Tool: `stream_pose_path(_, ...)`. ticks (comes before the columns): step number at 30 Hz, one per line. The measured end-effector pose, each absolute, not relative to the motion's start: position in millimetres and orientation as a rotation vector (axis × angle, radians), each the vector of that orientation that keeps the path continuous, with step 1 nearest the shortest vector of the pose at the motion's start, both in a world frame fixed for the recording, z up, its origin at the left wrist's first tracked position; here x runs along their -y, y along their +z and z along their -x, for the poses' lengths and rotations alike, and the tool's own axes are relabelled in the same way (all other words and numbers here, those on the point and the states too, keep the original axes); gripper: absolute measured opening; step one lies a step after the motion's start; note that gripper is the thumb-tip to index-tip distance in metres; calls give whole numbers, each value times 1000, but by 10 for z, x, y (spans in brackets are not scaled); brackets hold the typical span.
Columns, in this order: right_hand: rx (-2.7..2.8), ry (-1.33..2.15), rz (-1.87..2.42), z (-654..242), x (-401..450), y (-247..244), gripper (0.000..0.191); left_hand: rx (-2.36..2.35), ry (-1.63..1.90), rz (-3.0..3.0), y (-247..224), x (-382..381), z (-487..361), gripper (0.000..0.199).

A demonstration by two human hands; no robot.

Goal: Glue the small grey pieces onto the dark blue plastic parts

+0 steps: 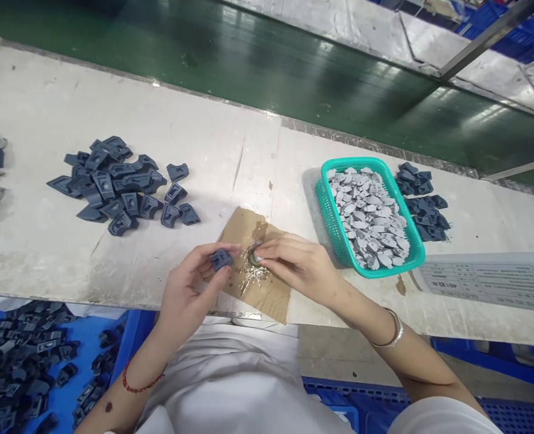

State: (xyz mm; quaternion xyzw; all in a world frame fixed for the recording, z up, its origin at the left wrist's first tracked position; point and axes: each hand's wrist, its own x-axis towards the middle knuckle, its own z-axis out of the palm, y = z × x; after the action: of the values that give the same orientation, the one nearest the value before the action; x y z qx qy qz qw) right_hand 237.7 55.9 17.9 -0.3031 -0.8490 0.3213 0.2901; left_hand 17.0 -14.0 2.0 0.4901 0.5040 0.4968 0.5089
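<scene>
Between the thumb and fingers of my left hand (193,289) is a dark blue-grey plastic part (220,259) with recesses in its face. My right hand (301,268) pinches a small light grey piece (257,257), mostly covered by the fingertips. That piece is over a wet, shiny patch (252,278) on a sheet of brown paper (273,301), which lies at the table's front edge. Whether the piece touches the paper is hard to see. A green plastic basket (364,272), full of small light grey pieces (369,217), stands to the right of my right hand.
Left of the paper lies a heap of dark parts (113,181). More dark parts (423,205) sit behind the basket's right side. A printed sheet (484,280) lies at right. Below the table, a blue bin (135,337) holds many dark parts. A green conveyor belt (249,60) runs behind.
</scene>
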Motion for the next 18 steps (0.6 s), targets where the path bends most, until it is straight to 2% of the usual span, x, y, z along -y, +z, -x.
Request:
stream_pose_path(2, 2242, 850, 802, -2374, -562, 184, 15, -1190, 1259, -1193, 10, 131, -172, 21)
stream_pose_path(8, 2189, 919, 822, -2368, -547, 219, 11, -1282, 1322, -1386, -32, 135, -159, 29)
stream_pose_path(12, 1866, 1201, 1033, -2370, -517, 241, 5, -1256, 1368, -1261, -28, 154, -181, 27)
stream_pose_path(18, 1489, 1497, 1042, -2344, -499, 233, 12, -1183, 1282, -1168, 3, 179, -231, 18)
